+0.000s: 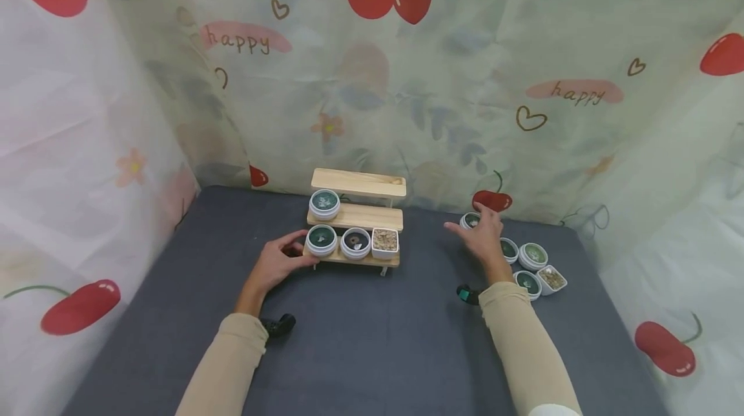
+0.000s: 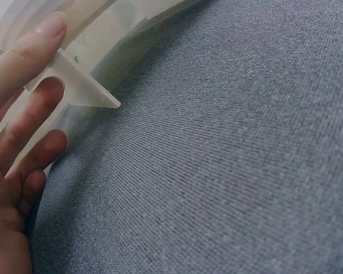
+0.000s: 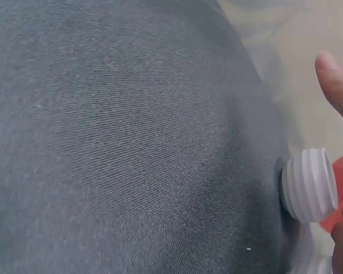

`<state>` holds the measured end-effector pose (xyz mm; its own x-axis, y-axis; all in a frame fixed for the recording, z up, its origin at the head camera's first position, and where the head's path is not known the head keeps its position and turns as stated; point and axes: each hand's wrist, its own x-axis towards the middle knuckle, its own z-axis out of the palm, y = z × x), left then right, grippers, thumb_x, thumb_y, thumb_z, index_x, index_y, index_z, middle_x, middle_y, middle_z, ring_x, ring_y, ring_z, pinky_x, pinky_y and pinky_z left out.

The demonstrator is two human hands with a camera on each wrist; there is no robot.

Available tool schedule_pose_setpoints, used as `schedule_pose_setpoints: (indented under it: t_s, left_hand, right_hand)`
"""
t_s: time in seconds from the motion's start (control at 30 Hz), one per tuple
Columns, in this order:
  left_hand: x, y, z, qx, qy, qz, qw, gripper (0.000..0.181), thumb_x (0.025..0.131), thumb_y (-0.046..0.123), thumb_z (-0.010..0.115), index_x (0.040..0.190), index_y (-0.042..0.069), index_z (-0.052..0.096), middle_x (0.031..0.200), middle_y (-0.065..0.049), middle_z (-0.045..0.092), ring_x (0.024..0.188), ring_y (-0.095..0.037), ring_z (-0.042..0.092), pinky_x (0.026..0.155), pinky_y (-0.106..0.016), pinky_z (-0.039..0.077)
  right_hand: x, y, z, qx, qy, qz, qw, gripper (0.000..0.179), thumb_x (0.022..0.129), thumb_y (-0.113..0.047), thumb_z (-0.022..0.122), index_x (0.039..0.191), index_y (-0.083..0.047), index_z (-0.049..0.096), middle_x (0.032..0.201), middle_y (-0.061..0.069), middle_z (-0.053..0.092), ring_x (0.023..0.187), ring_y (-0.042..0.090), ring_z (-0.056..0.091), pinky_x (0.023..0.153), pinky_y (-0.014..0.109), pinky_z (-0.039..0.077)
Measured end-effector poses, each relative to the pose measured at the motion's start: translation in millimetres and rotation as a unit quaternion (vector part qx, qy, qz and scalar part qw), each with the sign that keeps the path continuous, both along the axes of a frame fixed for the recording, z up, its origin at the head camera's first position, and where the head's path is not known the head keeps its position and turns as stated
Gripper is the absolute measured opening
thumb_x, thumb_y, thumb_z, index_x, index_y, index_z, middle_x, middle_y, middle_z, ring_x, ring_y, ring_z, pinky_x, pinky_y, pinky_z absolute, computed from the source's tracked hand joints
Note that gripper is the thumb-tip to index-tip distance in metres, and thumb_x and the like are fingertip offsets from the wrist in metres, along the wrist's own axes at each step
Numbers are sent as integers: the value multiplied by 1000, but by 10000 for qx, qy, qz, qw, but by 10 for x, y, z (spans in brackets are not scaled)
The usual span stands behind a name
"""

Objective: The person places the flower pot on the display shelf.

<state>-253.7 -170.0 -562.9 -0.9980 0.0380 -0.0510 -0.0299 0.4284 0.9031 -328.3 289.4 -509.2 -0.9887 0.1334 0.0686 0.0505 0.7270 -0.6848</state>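
Note:
A small three-tier wooden stand (image 1: 356, 217) with white legs bears round white ribbed pots with dark tops. At its left end my left hand (image 1: 278, 266) grips the round green-topped pot (image 1: 321, 239) on the bottom tier, thumb in front and forefinger behind. The thumb (image 2: 40, 43) lies by the tier's edge in the left wrist view, the other fingers loosely bent near a stand leg (image 2: 88, 85). At the right, my right hand (image 1: 484, 238) reaches over another round white pot (image 1: 468, 221). Its thumb is spread and apart from that ribbed pot (image 3: 310, 185).
Beside the gripped pot stand a dark-topped round pot (image 1: 356, 243) and a square pot of beige granules (image 1: 385, 243). One more round pot (image 1: 324, 204) sits on the middle tier. Several pots, including a square one (image 1: 551, 279), cluster right of my right forearm. A printed curtain (image 1: 442, 80) hangs behind the grey table (image 1: 372, 338).

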Motion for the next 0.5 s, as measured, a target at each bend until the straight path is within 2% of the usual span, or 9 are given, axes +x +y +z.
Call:
schedule_pose_setpoints:
  t_s: [0.13,0.33,0.5]
  left_hand:
    - [2,-5,18,31,63,-18,10000,83,73,51,90,144,22,57,100,-3,74,95,-17,61,91,-34,42]
    - [7,-10,39,-16,69,-23,10000,82,73,51,90,144,23,58,100,-3,74,96,-18,61,91,-34,42]
    - [12,2,28,-25,23,-30,10000,82,72,51,90,143,24,58,100,-3,74,95,-17,61,91,-34,42]
  right_hand:
    - [-56,24,-47,-91,-115,-70,9999,103,84,-49,82,161,-10,25,161,23,25,148,45,19,119,66,21]
    - [-129,47,-119,-47,-421,-169,9990,109,86,-44,81,163,-5,13,162,30,21,151,50,17,121,65,18]
    - [-137,69,-205,51,-801,-278,9964,104,92,-39,75,163,-2,8,162,34,19,152,51,16,122,61,20]
